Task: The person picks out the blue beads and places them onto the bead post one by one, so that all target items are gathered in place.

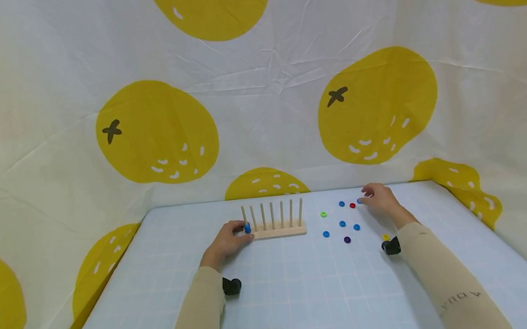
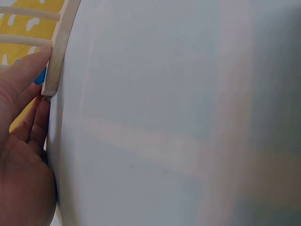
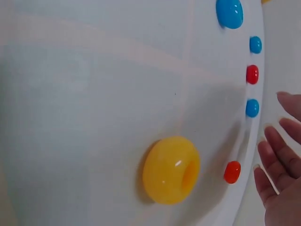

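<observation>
My left hand (image 1: 225, 242) grips the left end of a wooden peg rack (image 1: 277, 233), thumb at the front of its base. Blue beads (image 1: 247, 228) sit low on the leftmost peg, partly covered by the fingers; the other upright pegs are bare. Over at the right, my right hand (image 1: 380, 199) hovers with fingers spread and loosely bent, its fingertips close to a blue bead (image 1: 359, 201). In the right wrist view a gap separates those fingers from the blue bead (image 3: 252, 108), and they hold nothing.
Between rack and right hand lie several loose beads: red (image 1: 352, 205), green (image 1: 324, 214), purple (image 1: 347, 240) and more blue ones. A yellow bead (image 1: 386, 237) lies by the right wrist, an orange-red bead (image 3: 232, 172) beyond it. A fruit-printed curtain (image 1: 269, 131) borders the table.
</observation>
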Demonstrator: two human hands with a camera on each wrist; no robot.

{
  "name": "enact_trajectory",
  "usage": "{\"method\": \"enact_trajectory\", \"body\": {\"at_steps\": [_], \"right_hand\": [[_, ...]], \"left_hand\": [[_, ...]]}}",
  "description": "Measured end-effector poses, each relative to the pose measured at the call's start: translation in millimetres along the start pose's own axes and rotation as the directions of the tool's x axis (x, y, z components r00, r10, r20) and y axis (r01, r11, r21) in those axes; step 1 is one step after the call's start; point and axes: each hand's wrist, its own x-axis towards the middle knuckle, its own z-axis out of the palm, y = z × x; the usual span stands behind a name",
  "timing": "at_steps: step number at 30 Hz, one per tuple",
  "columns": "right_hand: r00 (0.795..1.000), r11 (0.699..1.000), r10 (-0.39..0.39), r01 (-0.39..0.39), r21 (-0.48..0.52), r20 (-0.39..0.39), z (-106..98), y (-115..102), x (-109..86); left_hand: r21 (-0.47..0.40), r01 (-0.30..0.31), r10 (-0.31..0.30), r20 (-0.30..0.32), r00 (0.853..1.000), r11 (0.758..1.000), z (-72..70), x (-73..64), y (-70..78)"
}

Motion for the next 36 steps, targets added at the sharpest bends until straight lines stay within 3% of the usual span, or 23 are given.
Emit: {"method": "enact_trajectory", "body": {"at_steps": [3, 12, 36], "right_hand": [[0.999, 0.999, 0.040, -0.040, -0.003, 0.022, 1.2, 3.7, 2.8], [0.995, 0.998, 0.065, -0.064, -0.021, 0.081, 8.4, 10.0, 2.7], [0.998, 0.995, 0.028, -0.023, -0.095, 0.054, 10.0, 11.9, 4.1]], "left_hand": [[0.000, 0.007, -0.007, -0.002, 1.000, 1.000, 0.4, 0.5, 0.0], [0.010, 0.001, -0.001, -0.008, 1.000, 1.000, 0.1, -0.7, 0.8], [0.005, -0.013, 0.013, -0.010, 1.000, 1.000, -0.4, -2.2, 2.2]]}}
